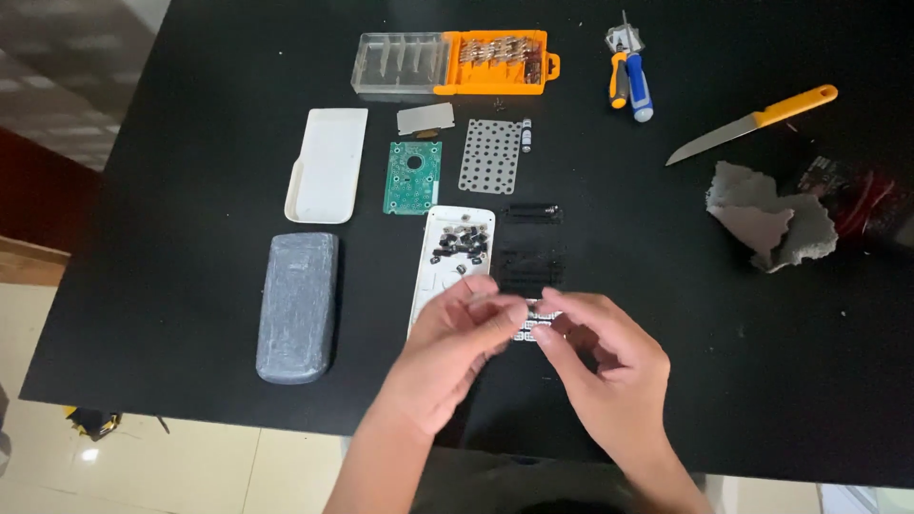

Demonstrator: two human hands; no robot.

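My left hand (455, 345) and my right hand (600, 366) meet above the near edge of a black table (190, 190). Their fingertips pinch a small dark keypad piece with pale keys (531, 321) between them. Just beyond the fingers lies a white calculator shell (452, 249) with several loose black keys in it. A black slotted frame (528, 249) lies to its right. Further back are a green circuit board (413, 177), a perforated translucent sheet (490, 155) and a small grey plate (425, 118).
A white back cover (327, 164) and a grey slip case (297, 306) lie at the left. An orange and clear bit box (453, 63), a blue and orange tool (630, 78), an orange-handled knife (752, 124) and crumpled grey paper (771, 217) lie at the back and right.
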